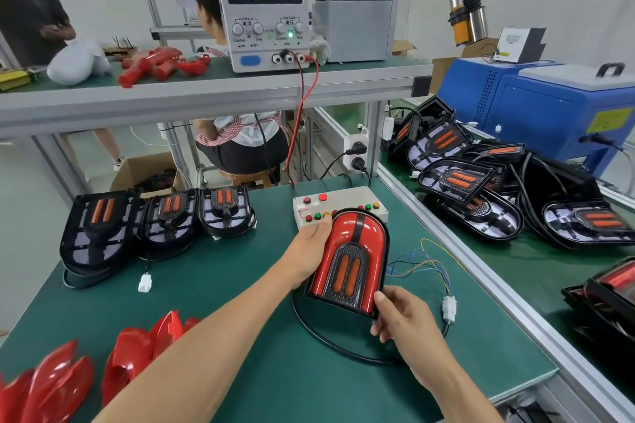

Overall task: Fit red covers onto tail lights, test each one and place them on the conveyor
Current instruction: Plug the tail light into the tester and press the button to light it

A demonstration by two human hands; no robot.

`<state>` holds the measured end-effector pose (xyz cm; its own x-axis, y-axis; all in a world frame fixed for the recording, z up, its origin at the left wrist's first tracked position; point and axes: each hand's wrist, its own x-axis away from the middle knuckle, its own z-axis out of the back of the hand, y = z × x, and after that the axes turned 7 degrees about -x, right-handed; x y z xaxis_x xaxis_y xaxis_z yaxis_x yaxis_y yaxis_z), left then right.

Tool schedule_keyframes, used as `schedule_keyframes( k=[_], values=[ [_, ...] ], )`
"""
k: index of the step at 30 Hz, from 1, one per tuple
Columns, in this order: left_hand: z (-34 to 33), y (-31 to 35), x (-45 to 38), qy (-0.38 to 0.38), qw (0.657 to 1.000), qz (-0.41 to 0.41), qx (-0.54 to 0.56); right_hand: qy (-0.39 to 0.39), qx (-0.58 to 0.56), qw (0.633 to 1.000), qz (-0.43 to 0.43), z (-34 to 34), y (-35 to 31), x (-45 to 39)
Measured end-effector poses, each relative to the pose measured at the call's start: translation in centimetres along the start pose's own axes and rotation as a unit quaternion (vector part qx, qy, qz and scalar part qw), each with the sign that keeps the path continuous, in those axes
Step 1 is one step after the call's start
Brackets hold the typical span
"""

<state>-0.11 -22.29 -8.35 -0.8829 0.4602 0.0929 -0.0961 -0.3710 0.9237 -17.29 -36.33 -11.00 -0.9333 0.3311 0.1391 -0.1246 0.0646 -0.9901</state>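
Both hands on one tail light (348,259) w/ red cover already on, mid-bench, front of test box (338,206). Left hand (311,251) grips its left edge, right hand (400,314) pinches near corner. Supply (264,10) reads 0.000 A, so prob not yet tested. 3 bare lights (154,220) left, loose covers (62,381) near edge, pile (481,182) on conveyor side; plenty left

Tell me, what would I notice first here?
Probably the shiny red tail light in the middle, gripped by both hands: left hand, right hand. Next, the glowing green and red numbers on the power supply on the shelf above.
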Motion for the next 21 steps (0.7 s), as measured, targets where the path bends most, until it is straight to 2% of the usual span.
schedule_keyframes(
  k=[3,6,8,10,13,15,18,21],
  values=[
    [0.4,0.8,-0.2,0.008,0.994,-0.034,-0.104,-0.025,-0.031,0.999,-0.017,0.7,0.5,0.0],
    [1.2,1.5,-1.6,0.098,0.969,-0.079,-0.213,-0.041,-0.043,0.998,-0.034,1.1,0.6,0.0],
    [1.8,2.1,-3.0,0.12,0.946,-0.119,-0.277,-0.045,-0.04,0.997,-0.037,1.0,0.4,0.1],
    [2.2,2.8,-4.6,0.092,0.926,-0.137,-0.34,-0.041,-0.037,0.998,-0.032,0.8,0.1,0.4],
    [2.1,4.0,-6.9,0.013,0.883,-0.123,-0.453,-0.025,-0.033,0.999,-0.015,0.5,0.0,0.6],
    [1.7,4.5,-7.9,-0.041,0.869,-0.113,-0.481,-0.018,-0.034,0.999,-0.008,0.4,0.0,0.6],
    [1.2,5.0,-9.0,-0.086,0.875,-0.085,-0.468,-0.007,-0.051,0.999,-0.006,0.3,-0.1,0.5],
    [0.7,5.7,-9.4,-0.11,0.893,-0.023,-0.437,-0.001,-0.055,0.998,-0.006,0.3,0.0,0.2]
  ],
)
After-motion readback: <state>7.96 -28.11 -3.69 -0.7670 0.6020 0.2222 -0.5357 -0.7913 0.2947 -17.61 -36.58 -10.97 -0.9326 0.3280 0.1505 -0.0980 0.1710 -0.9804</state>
